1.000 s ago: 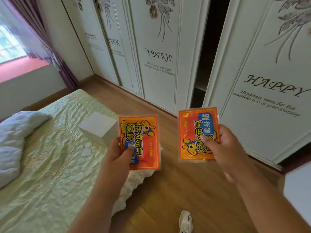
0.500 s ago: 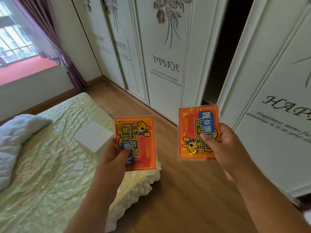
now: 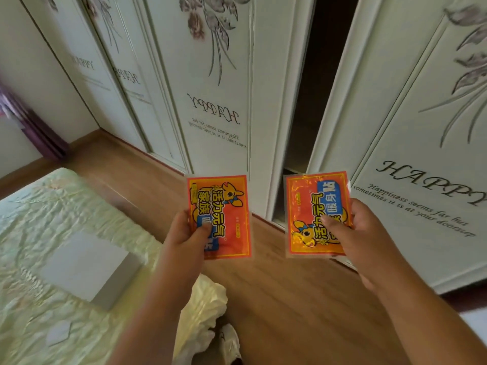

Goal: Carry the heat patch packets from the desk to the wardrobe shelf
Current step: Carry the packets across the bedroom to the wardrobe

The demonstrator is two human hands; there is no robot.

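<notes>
Holding one orange heat patch packet each, the left hand (image 3: 184, 241) pinches the left packet (image 3: 224, 219) and the right hand (image 3: 350, 233) pinches the right packet (image 3: 313, 214), both in the air facing the wardrobe opening (image 3: 313, 83). Pickup appears complete; placement on the shelf, not visible in the dark gap, remains. Wooden floor (image 3: 276, 299) lies ahead, with a bed (image 3: 39, 233) on the left carrying a white box (image 3: 87, 267).

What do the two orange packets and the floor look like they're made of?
Left packet and right packet: seemingly thin glossy plastic film, judging by the glare, creases and clear sealed edges. Floor: warm brown wood planks or wood-look laminate with a low sheen; visible grain lines, but which of the two is unclear.
</notes>
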